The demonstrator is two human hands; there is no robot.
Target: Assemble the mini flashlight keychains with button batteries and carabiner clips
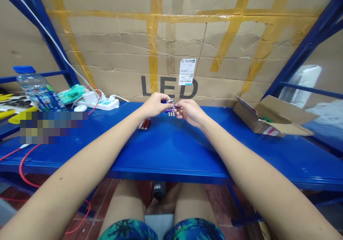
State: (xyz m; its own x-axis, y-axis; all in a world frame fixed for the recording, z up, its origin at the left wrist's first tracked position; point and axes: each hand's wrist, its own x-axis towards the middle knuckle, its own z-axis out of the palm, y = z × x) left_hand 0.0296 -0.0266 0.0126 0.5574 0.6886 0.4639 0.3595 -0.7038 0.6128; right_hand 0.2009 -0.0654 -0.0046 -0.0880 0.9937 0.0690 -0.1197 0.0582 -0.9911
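Note:
Over the far middle of the blue table, my left hand (155, 105) is closed, thumb and fingers pinching a small shiny tube (169, 101) with a silver end. My right hand (189, 111) meets it from the other side, its fingertips pressed together around something small that I cannot make out. Just under the fingertips lie several small round silver pieces (171, 114), similar to button cells. A purple item (168, 110) shows partly behind them. Left of these, several dark red, pen-like metal tubes (145, 124) lie side by side near my left wrist.
An open cardboard box (257, 120) stands on the blue table (171, 150) at right. On the left are a white power strip (107, 104), a plastic bottle (40, 89) and a red cable (25, 161). A large taped cardboard sheet (120, 54) closes off the back.

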